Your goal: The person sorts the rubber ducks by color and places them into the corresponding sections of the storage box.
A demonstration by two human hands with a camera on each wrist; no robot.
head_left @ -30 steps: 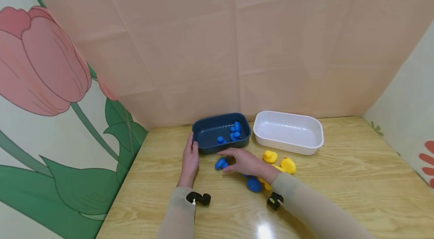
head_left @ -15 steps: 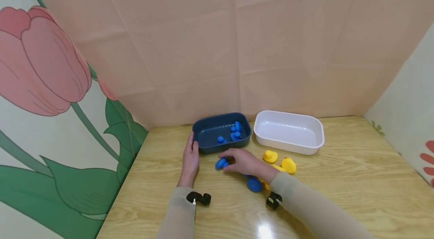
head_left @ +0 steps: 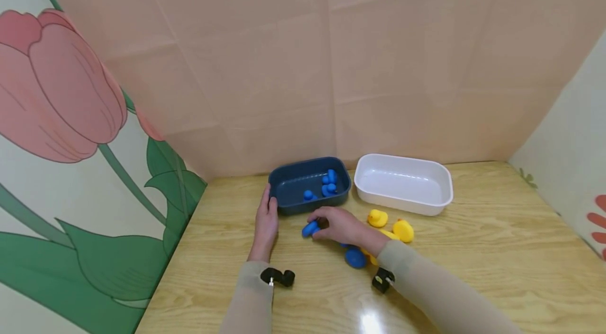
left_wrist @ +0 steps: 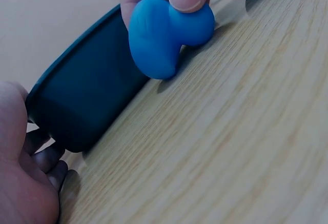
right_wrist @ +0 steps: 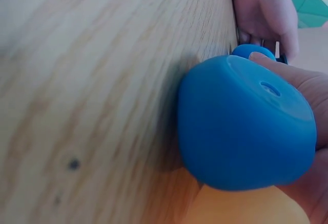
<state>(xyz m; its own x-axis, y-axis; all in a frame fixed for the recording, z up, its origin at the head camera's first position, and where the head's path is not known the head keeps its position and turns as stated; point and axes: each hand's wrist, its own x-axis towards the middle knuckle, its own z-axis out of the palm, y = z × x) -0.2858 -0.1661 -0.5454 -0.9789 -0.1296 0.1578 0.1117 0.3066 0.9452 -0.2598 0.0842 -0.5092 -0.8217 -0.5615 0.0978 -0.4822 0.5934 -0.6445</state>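
My left hand [head_left: 266,223] holds the left end of a dark blue tray [head_left: 289,211]; in the left wrist view its fingers curl round the tray's lower corner. Just in front of the tray, my right hand [head_left: 338,226] pinches a blue rubber duck [left_wrist: 154,37], the thumb against its neck and fingers behind. That duck is low over the wooden table or touching it; I cannot tell which. Three blue ducks [head_left: 329,190] lie inside the tray. Another blue duck [right_wrist: 246,126] lies tipped over beneath my right wrist, its base showing.
A white tray [head_left: 402,202] stands right of the dark one, with no ducks in it. Several yellow rubber ducks [head_left: 403,231] lie in front of it, some partly hidden by my right arm. A pinkish cloth [head_left: 331,60] hangs behind the table [head_left: 497,250].
My right fingers have closed in on the blue duck and shifted it very slightly to the right. The left hand and both trays stay in place.
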